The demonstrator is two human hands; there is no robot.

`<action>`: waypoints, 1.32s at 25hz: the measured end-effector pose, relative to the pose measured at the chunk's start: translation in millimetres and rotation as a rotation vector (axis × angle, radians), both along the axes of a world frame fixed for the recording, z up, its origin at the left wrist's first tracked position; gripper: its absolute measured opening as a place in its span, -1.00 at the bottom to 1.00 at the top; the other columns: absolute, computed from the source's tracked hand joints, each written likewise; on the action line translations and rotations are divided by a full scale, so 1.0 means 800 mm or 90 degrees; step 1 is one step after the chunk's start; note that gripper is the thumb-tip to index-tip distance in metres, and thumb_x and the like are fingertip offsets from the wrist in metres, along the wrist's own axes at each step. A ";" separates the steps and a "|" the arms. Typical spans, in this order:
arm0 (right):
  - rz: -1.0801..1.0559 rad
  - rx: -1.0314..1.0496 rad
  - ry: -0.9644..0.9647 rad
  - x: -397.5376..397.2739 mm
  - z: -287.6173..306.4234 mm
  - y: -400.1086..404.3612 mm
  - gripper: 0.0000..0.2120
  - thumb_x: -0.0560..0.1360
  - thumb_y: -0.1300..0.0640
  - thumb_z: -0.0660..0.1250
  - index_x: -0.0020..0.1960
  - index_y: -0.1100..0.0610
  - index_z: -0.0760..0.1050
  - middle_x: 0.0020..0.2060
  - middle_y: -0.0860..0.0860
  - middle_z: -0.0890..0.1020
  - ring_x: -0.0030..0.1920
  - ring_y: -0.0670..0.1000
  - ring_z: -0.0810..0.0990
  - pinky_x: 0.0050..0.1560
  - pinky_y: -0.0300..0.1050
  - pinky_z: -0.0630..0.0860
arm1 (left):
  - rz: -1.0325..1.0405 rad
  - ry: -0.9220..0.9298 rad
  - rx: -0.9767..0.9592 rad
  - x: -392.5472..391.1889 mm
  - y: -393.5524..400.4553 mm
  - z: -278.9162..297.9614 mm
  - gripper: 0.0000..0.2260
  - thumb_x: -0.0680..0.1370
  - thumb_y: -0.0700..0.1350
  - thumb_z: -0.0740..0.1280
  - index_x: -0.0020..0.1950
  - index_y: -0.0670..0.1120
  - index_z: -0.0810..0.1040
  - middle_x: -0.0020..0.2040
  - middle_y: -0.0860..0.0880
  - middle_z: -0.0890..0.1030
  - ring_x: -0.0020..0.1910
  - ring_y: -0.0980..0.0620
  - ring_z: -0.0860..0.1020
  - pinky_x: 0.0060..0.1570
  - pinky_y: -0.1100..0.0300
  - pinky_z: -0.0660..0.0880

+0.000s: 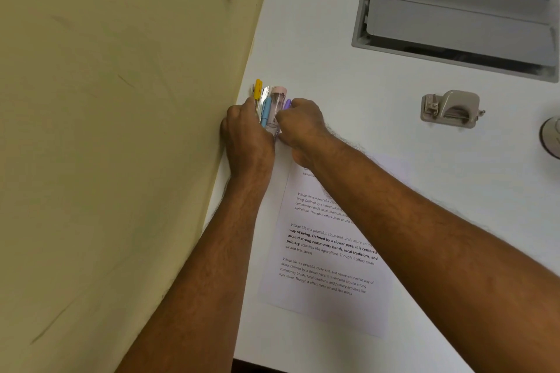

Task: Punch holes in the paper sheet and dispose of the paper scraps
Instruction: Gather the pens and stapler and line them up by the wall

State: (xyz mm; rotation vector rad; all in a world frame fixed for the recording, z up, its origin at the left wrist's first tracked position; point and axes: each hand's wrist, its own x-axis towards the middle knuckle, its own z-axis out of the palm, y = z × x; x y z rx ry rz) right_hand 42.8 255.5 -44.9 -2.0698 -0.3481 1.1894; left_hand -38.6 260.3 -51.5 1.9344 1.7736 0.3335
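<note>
Left hand point(247, 133): fingers curled round clear plastic pen holder point(274, 109).
Right hand point(298, 127): fingers closed on same holder.
Printed white paper sheet point(324, 266): flat on smooth white counter point(348, 76).
Grey metal hole punch point(451, 109): apart, untouched.

The desk point(348, 70) was smooth, matt white; the printed paper sheet point(321, 288) lay matt on it. The hole punch point(451, 109) looked dull grey metal, the pens point(266, 106) glossy plastic.

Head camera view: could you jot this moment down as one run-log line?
left hand: on pens | right hand: on pens | paper sheet: flat on desk, unpunched | hole punch: untouched
</note>
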 end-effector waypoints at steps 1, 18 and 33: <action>0.001 -0.001 -0.001 0.001 -0.001 0.000 -0.75 0.57 0.32 0.35 0.25 0.28 0.55 0.14 0.23 0.61 0.16 0.18 0.62 0.18 0.15 0.67 | 0.000 -0.001 0.003 0.000 -0.001 0.001 -0.46 0.53 -0.18 0.50 0.48 -0.14 0.45 0.27 -0.17 0.57 0.23 -0.10 0.54 0.16 0.06 0.57; 0.113 0.109 -0.097 0.036 0.024 -0.052 -0.61 0.71 0.16 0.24 0.53 0.09 0.39 0.44 0.01 0.51 0.33 -0.03 0.51 0.14 -0.38 0.41 | 0.009 0.022 0.111 -0.006 -0.047 0.004 -0.55 0.63 -0.10 0.34 0.52 -0.11 0.40 0.53 -0.16 0.40 0.49 -0.14 0.39 0.43 -0.09 0.42; 0.328 0.085 -0.420 0.128 -0.005 -0.230 -0.59 0.62 0.08 0.33 0.46 0.01 0.42 0.38 -0.02 0.49 0.39 0.04 0.41 0.32 0.01 0.47 | -0.111 0.203 -0.002 0.018 -0.281 -0.042 -0.14 0.54 0.44 0.14 0.69 -0.03 0.06 0.70 -0.17 -0.01 0.66 -0.29 -0.03 0.52 -0.43 -0.02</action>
